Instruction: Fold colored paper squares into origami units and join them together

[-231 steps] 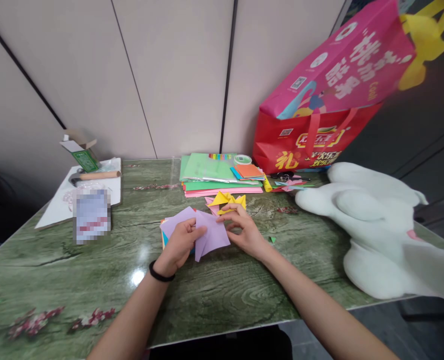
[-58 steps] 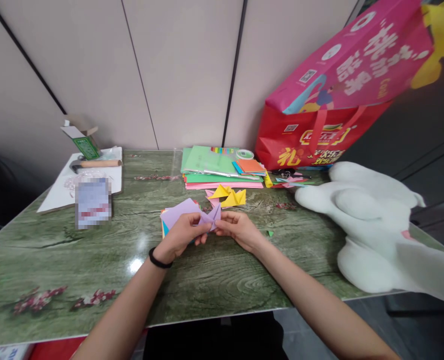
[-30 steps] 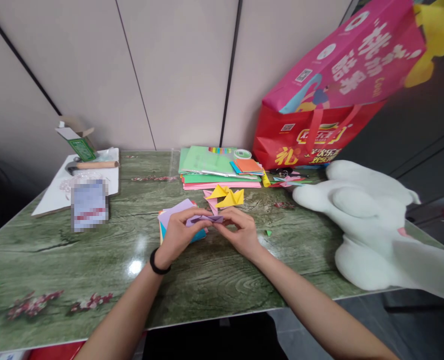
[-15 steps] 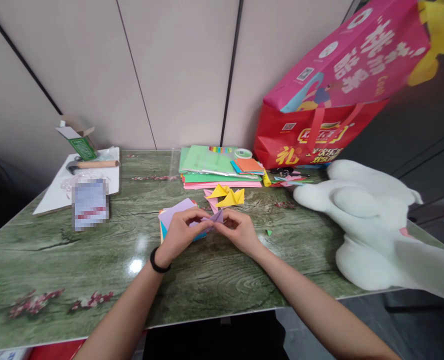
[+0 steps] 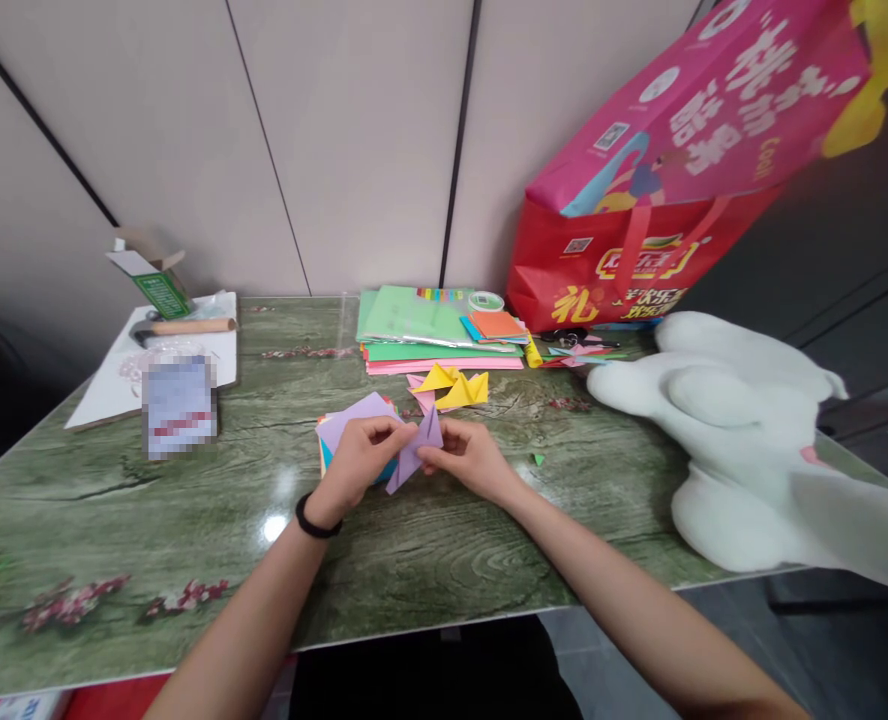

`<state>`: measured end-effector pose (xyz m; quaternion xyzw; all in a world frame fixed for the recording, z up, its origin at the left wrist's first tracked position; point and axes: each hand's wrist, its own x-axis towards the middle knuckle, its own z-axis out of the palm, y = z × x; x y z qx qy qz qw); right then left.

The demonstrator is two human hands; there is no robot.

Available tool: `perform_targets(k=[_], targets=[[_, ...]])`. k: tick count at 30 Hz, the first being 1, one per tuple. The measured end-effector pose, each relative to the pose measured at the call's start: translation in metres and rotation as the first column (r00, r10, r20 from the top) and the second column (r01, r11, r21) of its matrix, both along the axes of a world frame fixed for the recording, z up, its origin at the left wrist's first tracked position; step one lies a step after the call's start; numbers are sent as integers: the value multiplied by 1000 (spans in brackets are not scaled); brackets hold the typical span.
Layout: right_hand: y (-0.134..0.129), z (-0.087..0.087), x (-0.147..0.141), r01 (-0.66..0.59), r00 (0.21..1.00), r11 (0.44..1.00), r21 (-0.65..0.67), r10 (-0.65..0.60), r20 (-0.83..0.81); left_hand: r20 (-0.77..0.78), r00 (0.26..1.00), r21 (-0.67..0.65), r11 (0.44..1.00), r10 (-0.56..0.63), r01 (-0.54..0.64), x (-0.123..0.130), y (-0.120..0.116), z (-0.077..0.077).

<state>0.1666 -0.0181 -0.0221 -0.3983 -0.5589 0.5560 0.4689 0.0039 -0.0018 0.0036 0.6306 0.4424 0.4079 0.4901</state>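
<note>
A folded piece of purple origami paper (image 5: 418,450) is pinched between both my hands just above the table. My left hand (image 5: 365,458), with a black band at the wrist, closes its thumb and fingers on the left side. On the right edge, my right hand (image 5: 468,455) grips with thumb and fingertips. A stack of coloured paper squares (image 5: 358,415), purple on top, lies beside and partly under my left hand. Just beyond the hands sit yellow folded paper pieces (image 5: 463,390) and a pink folded piece (image 5: 421,395), partly hidden.
Behind lies a pile of green and pink paper (image 5: 406,320) with small orange squares (image 5: 495,325). A white plush toy (image 5: 729,430) and a red gift bag (image 5: 586,265) stand at right. At left are a hammer (image 5: 189,326) on a white board and a green box (image 5: 163,290).
The purple paper has turned between my fingers, so its long folded shape now shows with one point up and one down. My left thumb has moved up onto its face.
</note>
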Motion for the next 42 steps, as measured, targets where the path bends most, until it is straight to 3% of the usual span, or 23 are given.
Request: perform_targets(k=[8,11,14,18,25,32,37,42], targets=[[2,4,2,-56,998,982,-178,52,-28,56,997,-112,993,44,-37,2,1,-3],[3,4,3,-4,999,980,-197,-6,-52,91,995,-226,972,-51,70,2,-1,-3],[4,4,4,36,995,978,-206,-54,-85,103,979,-366,908,-177,203,3,-4,-1],[4,3,5,21,994,979,-204,-42,-102,152,974,-448,867,-168,219,4,-6,2],[6,-1,7,57,992,986,-156,-74,-104,140,965,-433,863,-221,260,3,-5,1],[5,-2,5,57,996,987,-148,-67,-61,82,977,-362,908,-196,212,4,-5,-2],[7,1,7,150,973,978,-146,-172,-152,19,985,-374,912,-173,167,4,-5,3],[7,3,9,217,975,976,-13,-218,-36,-102,981,-293,947,-166,130,5,-6,5]])
